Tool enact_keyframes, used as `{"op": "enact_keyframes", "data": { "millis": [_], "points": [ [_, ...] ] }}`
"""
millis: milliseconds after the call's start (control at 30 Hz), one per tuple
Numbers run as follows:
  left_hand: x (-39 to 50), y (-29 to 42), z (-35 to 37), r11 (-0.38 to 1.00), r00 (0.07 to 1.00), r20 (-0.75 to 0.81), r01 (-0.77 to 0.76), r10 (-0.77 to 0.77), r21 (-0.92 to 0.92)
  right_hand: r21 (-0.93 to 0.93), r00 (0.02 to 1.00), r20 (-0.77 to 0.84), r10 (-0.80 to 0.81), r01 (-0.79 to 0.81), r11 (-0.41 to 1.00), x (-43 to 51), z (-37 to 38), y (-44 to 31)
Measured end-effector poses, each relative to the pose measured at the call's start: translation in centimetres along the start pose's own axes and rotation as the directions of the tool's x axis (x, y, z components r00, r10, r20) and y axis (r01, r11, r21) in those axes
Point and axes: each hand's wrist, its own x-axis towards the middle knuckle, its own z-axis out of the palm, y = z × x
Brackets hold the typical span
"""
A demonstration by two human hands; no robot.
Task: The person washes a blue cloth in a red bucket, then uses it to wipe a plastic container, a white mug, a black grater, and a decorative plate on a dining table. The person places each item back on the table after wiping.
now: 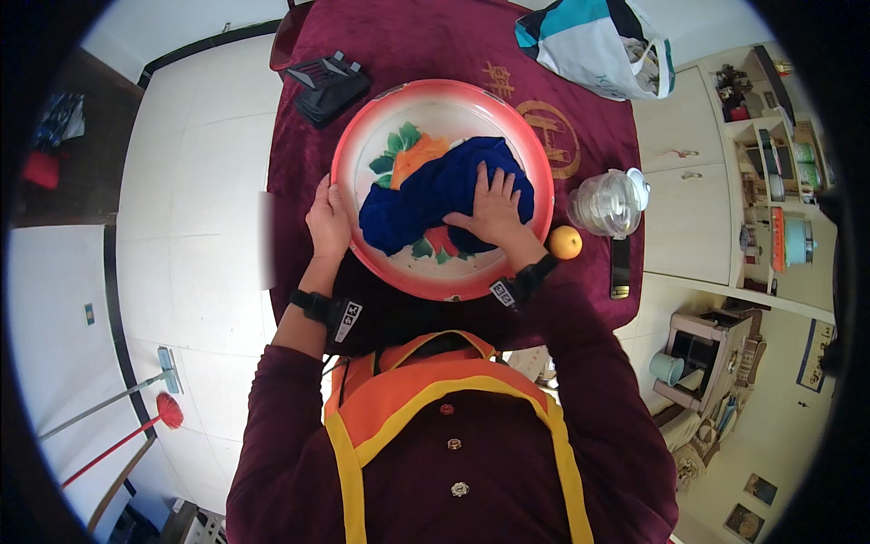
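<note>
A large round enamel tray (pixel 442 285) with a red rim and painted fruit and leaves stands on the table before me. Inside it lies a crumpled dark blue cloth (pixel 425 200), spread from the lower left to the upper right. My right hand (pixel 493 207) presses flat on the cloth's right part, fingers spread. At the tray's left edge, my left hand (pixel 329 221) grips the rim, thumb side up. Part of the painted pattern is hidden under the cloth.
A maroon velvet tablecloth (pixel 408 41) covers the table. Right of the tray are an orange (pixel 565 243), a clear lidded jar (pixel 605 204) and a dark phone-like object (pixel 620 268). A black plastic stand (pixel 329 88) lies at the upper left, a fabric bag (pixel 598 47) at the upper right.
</note>
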Motion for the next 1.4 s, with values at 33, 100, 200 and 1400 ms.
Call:
{"op": "enact_keyframes", "data": {
  "millis": [33, 100, 200, 1400],
  "points": [
    [-0.1, -0.1, -0.1, 1.0, 1.0, 0.012, -0.022, 0.022, -0.014, 0.026, 0.998, -0.04, 0.039, -0.038, 0.999, 1.2, 0.4, -0.5],
    [-0.2, -0.2, -0.4, 0.999, 0.999, 0.035, -0.036, 0.037, -0.024, 0.113, 0.982, -0.153, 0.109, -0.093, 0.989, 4.0, 0.4, -1.3],
    [0.1, 0.0, -0.7, 0.998, 0.997, 0.042, -0.062, 0.063, -0.019, 0.188, 0.957, -0.242, 0.161, -0.116, 0.975, 9.4, -1.2, -3.1],
    [-0.2, 1.2, -0.2, 0.999, 0.997, -0.075, 0.017, -0.015, 0.027, -0.439, 0.704, -0.294, -0.646, 0.501, 0.746, 13.3, -4.4, 0.9]
  ]
}}
